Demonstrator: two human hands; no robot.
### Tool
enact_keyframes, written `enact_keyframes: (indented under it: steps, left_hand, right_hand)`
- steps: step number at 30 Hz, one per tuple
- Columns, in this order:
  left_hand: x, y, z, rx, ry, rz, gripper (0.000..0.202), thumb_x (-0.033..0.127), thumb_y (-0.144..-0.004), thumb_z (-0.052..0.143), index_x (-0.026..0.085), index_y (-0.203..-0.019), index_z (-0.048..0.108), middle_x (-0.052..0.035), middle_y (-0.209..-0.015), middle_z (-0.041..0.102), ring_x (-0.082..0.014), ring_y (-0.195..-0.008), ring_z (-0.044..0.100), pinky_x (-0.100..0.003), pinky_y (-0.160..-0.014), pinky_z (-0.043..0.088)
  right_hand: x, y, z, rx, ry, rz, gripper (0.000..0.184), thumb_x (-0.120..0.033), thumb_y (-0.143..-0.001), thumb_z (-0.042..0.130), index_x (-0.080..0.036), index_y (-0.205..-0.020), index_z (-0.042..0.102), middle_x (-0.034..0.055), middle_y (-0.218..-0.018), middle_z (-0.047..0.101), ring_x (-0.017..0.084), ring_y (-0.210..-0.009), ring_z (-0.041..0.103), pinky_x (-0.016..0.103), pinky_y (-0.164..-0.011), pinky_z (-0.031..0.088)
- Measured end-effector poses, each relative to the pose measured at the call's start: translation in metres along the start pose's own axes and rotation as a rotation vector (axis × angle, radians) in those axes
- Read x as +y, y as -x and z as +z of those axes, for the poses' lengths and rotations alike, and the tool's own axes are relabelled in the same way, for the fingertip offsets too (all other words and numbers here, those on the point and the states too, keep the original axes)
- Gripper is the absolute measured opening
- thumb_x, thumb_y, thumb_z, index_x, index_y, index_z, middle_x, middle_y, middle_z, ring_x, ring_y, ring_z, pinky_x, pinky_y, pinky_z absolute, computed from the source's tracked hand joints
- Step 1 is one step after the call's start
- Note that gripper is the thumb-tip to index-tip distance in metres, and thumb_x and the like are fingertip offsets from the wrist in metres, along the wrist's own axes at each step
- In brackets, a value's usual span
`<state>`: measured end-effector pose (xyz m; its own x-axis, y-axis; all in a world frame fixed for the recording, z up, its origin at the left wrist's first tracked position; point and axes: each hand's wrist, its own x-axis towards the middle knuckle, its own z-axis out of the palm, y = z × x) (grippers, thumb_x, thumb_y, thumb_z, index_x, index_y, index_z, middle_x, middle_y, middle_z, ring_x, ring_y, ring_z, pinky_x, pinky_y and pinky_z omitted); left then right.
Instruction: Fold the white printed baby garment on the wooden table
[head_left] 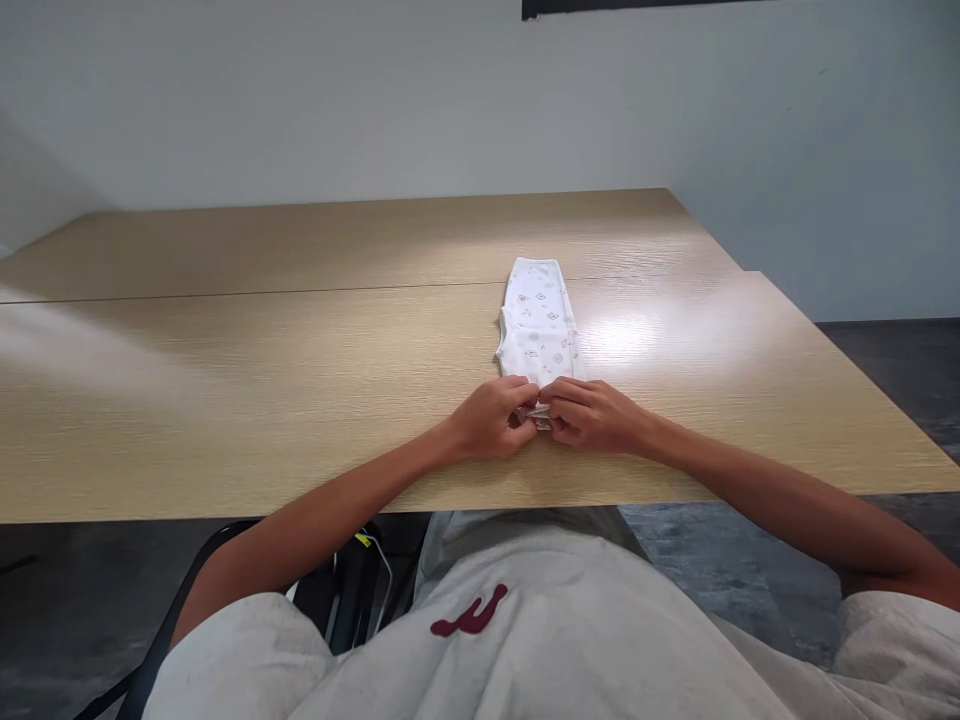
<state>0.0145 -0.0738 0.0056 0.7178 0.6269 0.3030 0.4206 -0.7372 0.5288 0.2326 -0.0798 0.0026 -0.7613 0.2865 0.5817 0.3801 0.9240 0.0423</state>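
A small white garment [537,315] with a faint printed pattern lies folded lengthwise on the wooden table. It looks like a pair of baby trousers, with the long side pointing away from me. My left hand [501,415] pinches the near end from the left, thumb below and fingers above. From the right, my right hand [592,413] grips the same end, its fingers curled against the cloth. Both hands almost touch, and a bit of bunched fabric shows between them. The fingers hide part of the garment's near edge.
The wooden table [262,400] spans the view, with a seam running across behind the middle. Its near edge is close to my body, and its right edge slants away. A pale wall [337,100] stands behind. A black chair [180,580] is at the lower left.
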Motion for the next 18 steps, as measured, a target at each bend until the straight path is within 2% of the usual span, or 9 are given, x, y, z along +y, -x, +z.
enact_keyframes:
  steps: [6, 12, 15, 18]
  left_hand:
    - [0.001, 0.001, 0.002, -0.002, -0.140, 0.049, 0.004, 0.019, -0.079, 0.050, 0.018, -0.076, 0.052, -0.0028, -0.073, 0.053, -0.0151, -0.067, 0.049, -0.027, -0.061, 0.040]
    - [0.002, 0.001, 0.003, -0.037, -0.362, 0.160, 0.010, 0.018, -0.081, 0.048, 0.017, -0.081, 0.059, -0.0056, -0.077, 0.058, -0.0175, -0.071, 0.053, -0.030, -0.064, 0.041]
    - [0.001, 0.001, 0.001, -0.065, -0.417, 0.233, 0.014, 0.018, -0.085, 0.047, 0.016, -0.080, 0.059, -0.0070, -0.080, 0.060, -0.0184, -0.074, 0.053, -0.031, -0.066, 0.042]
    - [-0.001, 0.001, 0.002, -0.049, -0.411, 0.249, 0.015, 0.017, -0.086, 0.046, 0.017, -0.078, 0.059, -0.0066, -0.080, 0.059, -0.0177, -0.073, 0.052, -0.030, -0.067, 0.043]
  right_hand:
    - [0.004, 0.001, 0.001, -0.003, -0.055, 0.004, 0.015, -0.007, -0.084, 0.047, -0.018, -0.076, 0.052, 0.0066, -0.089, 0.065, 0.014, -0.072, 0.057, 0.026, -0.055, 0.044]
    - [0.010, -0.001, -0.012, -0.182, -0.156, -0.008, 0.017, -0.008, -0.088, 0.047, -0.016, -0.082, 0.061, 0.0089, -0.096, 0.068, 0.017, -0.083, 0.063, 0.029, -0.065, 0.052]
    - [0.014, 0.001, -0.021, -0.232, -0.119, -0.027, 0.012, -0.016, -0.092, 0.054, -0.015, -0.092, 0.066, 0.0109, -0.104, 0.069, 0.019, -0.089, 0.065, 0.032, -0.070, 0.054]
    - [0.017, 0.002, -0.028, -0.272, -0.060, -0.032, 0.012, -0.019, -0.092, 0.057, -0.016, -0.088, 0.068, 0.0099, -0.107, 0.069, 0.020, -0.088, 0.065, 0.033, -0.070, 0.054]
